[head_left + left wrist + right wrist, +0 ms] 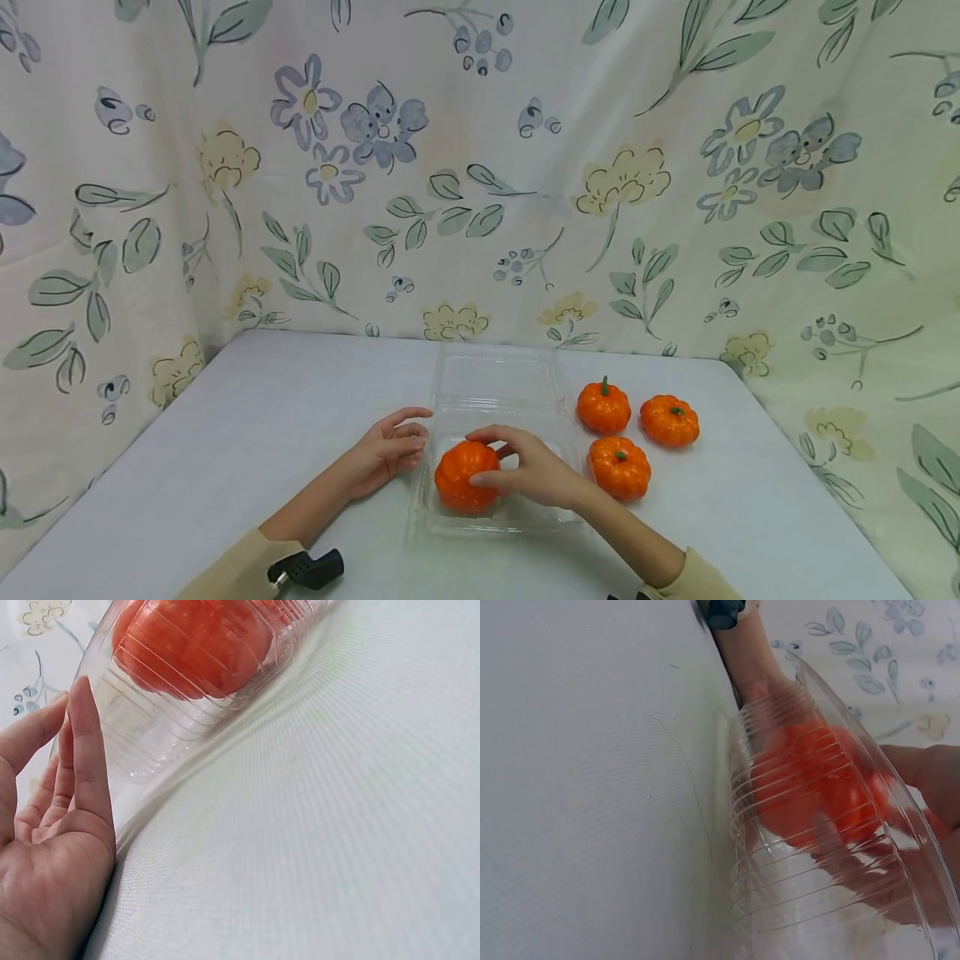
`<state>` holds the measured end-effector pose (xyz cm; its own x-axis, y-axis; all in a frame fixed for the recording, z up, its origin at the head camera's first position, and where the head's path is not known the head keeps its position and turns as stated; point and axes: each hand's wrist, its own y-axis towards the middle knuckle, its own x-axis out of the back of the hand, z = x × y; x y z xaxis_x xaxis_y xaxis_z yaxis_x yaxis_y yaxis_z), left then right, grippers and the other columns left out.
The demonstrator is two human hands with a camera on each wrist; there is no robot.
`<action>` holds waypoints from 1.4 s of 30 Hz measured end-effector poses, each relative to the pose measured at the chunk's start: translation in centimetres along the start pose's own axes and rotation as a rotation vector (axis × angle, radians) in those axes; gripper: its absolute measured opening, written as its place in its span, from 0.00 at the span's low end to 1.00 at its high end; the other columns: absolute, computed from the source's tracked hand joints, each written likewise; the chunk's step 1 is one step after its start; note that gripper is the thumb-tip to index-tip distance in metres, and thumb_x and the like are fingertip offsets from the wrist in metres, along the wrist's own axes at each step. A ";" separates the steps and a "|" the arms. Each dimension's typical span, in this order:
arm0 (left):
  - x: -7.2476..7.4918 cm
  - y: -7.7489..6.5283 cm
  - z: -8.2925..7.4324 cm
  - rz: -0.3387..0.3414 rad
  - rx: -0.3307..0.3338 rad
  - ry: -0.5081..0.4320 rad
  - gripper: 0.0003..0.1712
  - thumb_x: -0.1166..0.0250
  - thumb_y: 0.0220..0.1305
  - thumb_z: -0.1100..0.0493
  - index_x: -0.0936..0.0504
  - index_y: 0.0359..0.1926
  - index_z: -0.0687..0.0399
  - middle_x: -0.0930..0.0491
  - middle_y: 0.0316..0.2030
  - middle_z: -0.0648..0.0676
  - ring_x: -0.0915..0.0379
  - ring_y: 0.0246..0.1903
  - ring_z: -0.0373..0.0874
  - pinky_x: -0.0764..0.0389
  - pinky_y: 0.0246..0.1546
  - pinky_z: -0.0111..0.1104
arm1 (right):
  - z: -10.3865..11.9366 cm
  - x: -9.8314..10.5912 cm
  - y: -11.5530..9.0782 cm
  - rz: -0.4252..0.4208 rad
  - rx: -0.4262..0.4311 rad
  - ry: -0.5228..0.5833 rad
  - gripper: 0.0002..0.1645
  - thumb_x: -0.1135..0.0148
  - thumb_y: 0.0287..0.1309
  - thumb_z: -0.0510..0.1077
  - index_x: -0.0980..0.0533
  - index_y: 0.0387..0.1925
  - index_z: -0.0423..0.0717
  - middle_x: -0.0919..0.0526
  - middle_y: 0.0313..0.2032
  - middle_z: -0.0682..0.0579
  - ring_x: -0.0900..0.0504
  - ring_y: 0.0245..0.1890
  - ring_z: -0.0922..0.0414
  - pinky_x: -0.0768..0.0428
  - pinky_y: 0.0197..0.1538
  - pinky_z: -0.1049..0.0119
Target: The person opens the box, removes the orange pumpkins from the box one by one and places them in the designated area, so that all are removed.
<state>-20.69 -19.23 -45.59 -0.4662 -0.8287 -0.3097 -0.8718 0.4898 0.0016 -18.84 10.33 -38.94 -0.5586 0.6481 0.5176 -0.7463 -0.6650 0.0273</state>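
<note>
An orange toy pumpkin [463, 477] sits in the left part of a clear plastic box [525, 523]. My right hand [536, 471] reaches over the box and grips this pumpkin, thumb and fingers on its right side. Through the ribbed box wall, the right wrist view shows the same pumpkin [802, 787]. By the left wall of the box is my left hand [386, 454], fingers loosely bent and holding nothing. In the left wrist view, the left fingertips [86, 697] are at the rim; whether they touch it I cannot tell.
The box's clear lid [498, 375] lies folded back behind it. To the right on the white table [300, 392] are three more pumpkins: one at the back [603, 408], one farther right [670, 421] and one near the box's right side [619, 468]. A floral cloth [465, 250] hangs behind.
</note>
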 end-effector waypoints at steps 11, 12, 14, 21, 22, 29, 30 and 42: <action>0.0 0.1 0.0 -0.010 -0.001 0.005 0.21 0.45 0.78 0.68 0.31 0.67 0.49 0.21 0.42 0.46 0.21 0.34 0.35 0.14 0.43 0.24 | 0.2 0.8 -0.6 -0.012 0.011 -0.009 0.32 0.29 0.67 0.44 0.26 0.68 0.39 0.21 0.66 0.42 0.21 0.59 0.45 0.17 0.62 0.52; 0.0 0.1 0.0 -0.008 -0.003 0.006 0.21 0.45 0.78 0.69 0.31 0.67 0.49 0.21 0.42 0.46 0.21 0.34 0.35 0.14 0.43 0.24 | 0.2 0.8 -0.6 -0.012 0.009 -0.009 0.32 0.29 0.67 0.44 0.26 0.69 0.38 0.21 0.67 0.41 0.22 0.59 0.44 0.17 0.62 0.52; 0.0 0.0 0.0 -0.006 -0.006 0.006 0.21 0.44 0.78 0.69 0.31 0.67 0.50 0.21 0.42 0.46 0.21 0.34 0.35 0.14 0.43 0.24 | 0.3 0.9 -0.8 -0.011 0.003 -0.005 0.33 0.28 0.67 0.43 0.27 0.69 0.37 0.22 0.67 0.41 0.22 0.60 0.44 0.18 0.62 0.50; 0.0 0.0 0.0 -0.003 -0.008 0.002 0.21 0.44 0.78 0.69 0.31 0.66 0.49 0.21 0.42 0.46 0.21 0.34 0.35 0.14 0.42 0.24 | 0.2 1.2 -1.2 -0.014 -0.028 0.020 0.32 0.27 0.65 0.43 0.25 0.68 0.40 0.21 0.66 0.42 0.24 0.61 0.43 0.18 0.62 0.43; 0.0 0.0 0.0 -0.002 -0.009 0.001 0.21 0.44 0.78 0.69 0.31 0.66 0.49 0.21 0.42 0.46 0.21 0.34 0.35 0.14 0.42 0.24 | 0.2 1.3 -1.2 -0.015 -0.032 0.020 0.32 0.27 0.65 0.43 0.25 0.68 0.41 0.21 0.66 0.43 0.24 0.61 0.43 0.18 0.62 0.43; 0.0 0.0 0.1 0.001 -0.013 0.000 0.22 0.44 0.78 0.70 0.30 0.66 0.49 0.21 0.42 0.46 0.21 0.34 0.34 0.14 0.42 0.24 | 0.1 1.7 -1.6 -0.025 -0.059 0.021 0.31 0.26 0.63 0.43 0.24 0.66 0.45 0.20 0.65 0.46 0.25 0.63 0.43 0.16 0.58 0.48; 0.0 0.0 0.1 0.000 -0.012 0.000 0.22 0.44 0.78 0.69 0.30 0.66 0.49 0.21 0.42 0.46 0.21 0.34 0.34 0.14 0.42 0.24 | 0.1 1.8 -1.7 -0.024 -0.060 0.023 0.31 0.26 0.63 0.43 0.24 0.66 0.45 0.20 0.65 0.46 0.25 0.63 0.43 0.16 0.58 0.48; -0.1 0.0 -0.1 -0.004 -0.006 0.002 0.22 0.43 0.78 0.69 0.31 0.67 0.50 0.21 0.43 0.47 0.21 0.34 0.35 0.14 0.42 0.24 | 0.1 1.7 -1.8 -0.047 -0.035 0.022 0.26 0.30 0.69 0.47 0.22 0.64 0.45 0.18 0.61 0.47 0.24 0.62 0.43 0.17 0.59 0.48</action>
<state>-20.64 -19.20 -45.52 -0.4629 -0.8313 -0.3076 -0.8745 0.4849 0.0057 -18.39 12.62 -38.07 -0.5300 0.6866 0.4977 -0.7838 -0.6206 0.0215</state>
